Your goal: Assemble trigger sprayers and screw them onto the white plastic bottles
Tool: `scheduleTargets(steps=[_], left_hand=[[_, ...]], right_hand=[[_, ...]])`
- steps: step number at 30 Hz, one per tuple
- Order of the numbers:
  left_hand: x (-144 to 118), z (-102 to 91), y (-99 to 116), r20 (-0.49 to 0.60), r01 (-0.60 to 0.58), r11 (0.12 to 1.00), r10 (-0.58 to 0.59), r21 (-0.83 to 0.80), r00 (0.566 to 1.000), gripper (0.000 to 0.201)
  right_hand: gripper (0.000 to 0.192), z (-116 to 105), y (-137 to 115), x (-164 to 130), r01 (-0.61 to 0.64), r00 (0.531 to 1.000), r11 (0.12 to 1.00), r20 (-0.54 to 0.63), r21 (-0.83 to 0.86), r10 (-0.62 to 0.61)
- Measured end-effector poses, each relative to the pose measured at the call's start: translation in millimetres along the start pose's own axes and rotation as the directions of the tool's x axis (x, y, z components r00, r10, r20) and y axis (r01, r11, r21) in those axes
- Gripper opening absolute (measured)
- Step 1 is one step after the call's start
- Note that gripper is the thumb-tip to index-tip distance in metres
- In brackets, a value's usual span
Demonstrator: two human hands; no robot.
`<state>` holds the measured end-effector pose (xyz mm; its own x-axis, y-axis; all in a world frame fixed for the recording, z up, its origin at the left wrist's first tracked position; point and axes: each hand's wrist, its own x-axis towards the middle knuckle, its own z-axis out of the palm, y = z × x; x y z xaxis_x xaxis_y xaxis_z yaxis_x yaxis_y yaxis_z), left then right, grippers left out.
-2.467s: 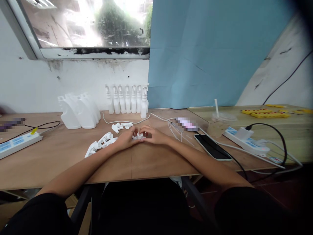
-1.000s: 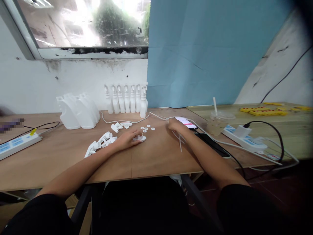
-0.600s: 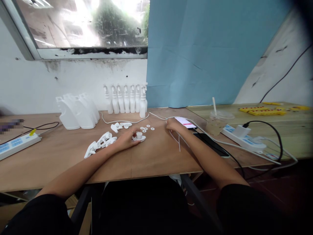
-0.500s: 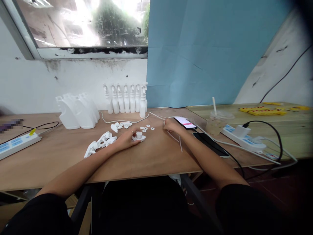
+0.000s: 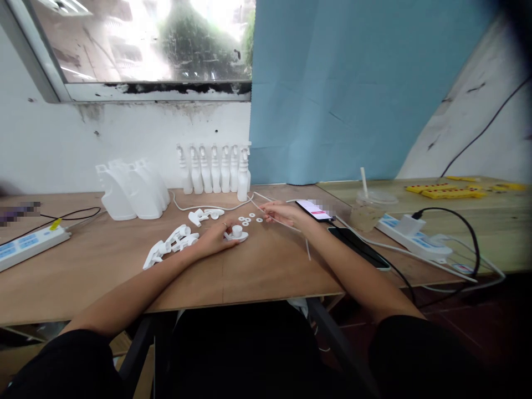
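Observation:
My left hand (image 5: 216,237) lies on the wooden table (image 5: 257,271), its fingertips gripping a small white sprayer cap (image 5: 238,233) that stands on the tabletop. My right hand (image 5: 281,212) hovers just right of several small white washers (image 5: 250,217) and pinches a thin white tube (image 5: 256,205) that slants across it. Another thin tube (image 5: 307,249) lies near my right forearm. Loose white trigger sprayer heads (image 5: 171,245) lie left of my left hand, and more sprayer heads (image 5: 205,213) lie behind it.
Empty white bottles (image 5: 133,191) and a row of spray bottles (image 5: 216,169) stand by the wall. A lit phone (image 5: 312,209), a dark phone (image 5: 359,247), a drink cup (image 5: 368,211) and a power strip (image 5: 419,238) with cables sit at right. Another power strip (image 5: 29,244) is at left.
My right hand left the cap, reached right to the tubes by the phone, and has come back toward the washers with a thin tube. My left hand stayed on the cap.

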<state>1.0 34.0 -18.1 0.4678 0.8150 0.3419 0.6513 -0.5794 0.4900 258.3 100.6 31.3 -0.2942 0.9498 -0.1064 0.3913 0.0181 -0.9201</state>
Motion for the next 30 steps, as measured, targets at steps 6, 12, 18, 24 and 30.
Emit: scheduleTargets(steps=[6,12,18,24,30], left_hand=[[2.4,5.0,-3.3,-0.035,-0.026,0.997,0.024,-0.072,0.999,0.050],[2.0,6.1,-4.2,-0.025,-0.086,0.993,0.084,-0.081,0.996,0.046],[1.9,5.8,-4.2,-0.023,-0.077,0.994,0.075,-0.084,0.997,0.039],[3.1,7.5,-6.5,-0.034,-0.074,0.995,0.072,-0.074,0.997,0.036],[3.1,7.9,-7.5,-0.029,-0.067,0.995,0.065,-0.077,0.997,0.036]], right_hand=[[0.010,26.2,-19.8,-10.3,-0.053,0.959,0.798,0.254,0.601,-0.128],[0.042,67.9,-58.3,-2.1,0.153,0.935,0.645,0.102,0.749,-0.341],[0.058,98.0,-72.8,-1.6,0.197,0.900,0.526,0.061,0.827,-0.432],[0.059,99.0,-75.3,-9.6,0.183,0.915,0.546,0.061,0.817,-0.398],[0.058,96.2,-78.7,-13.1,0.193,0.910,0.558,0.066,0.807,-0.409]])
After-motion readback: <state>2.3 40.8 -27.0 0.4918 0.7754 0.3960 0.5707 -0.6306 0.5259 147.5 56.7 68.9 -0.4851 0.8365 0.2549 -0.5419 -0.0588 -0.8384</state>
